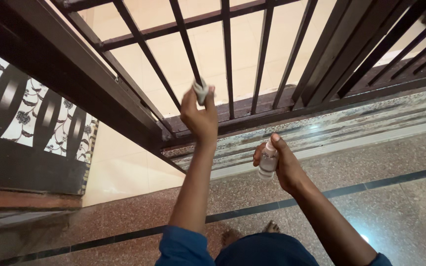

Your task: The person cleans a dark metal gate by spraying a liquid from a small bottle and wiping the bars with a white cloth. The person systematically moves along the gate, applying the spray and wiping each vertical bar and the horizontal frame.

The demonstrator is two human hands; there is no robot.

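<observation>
The left hand [199,116] pinched a small grey cloth [200,91] at its fingertips against one gate bar [187,47], the right hand [282,165] gripped a clear spray bottle [268,162] lower down, and wiping looked under way with the other bars seemingly untouched.

This looks like the entrance of a home, at a doorway or balcony threshold. A dark metal gate [228,59] of upright bars stands open over a worn stone sill [351,125]. The floor [380,197] inside is polished speckled reddish-brown stone with thin black inlay strips [321,194], the kind laid in houses, and pale cream tiles [124,170] lie beyond the bars. At the left, a panel [25,113] with a black-and-white flower pattern sits behind dark oval cut-outs. The person's bare foot [271,227] rests on the floor.
</observation>
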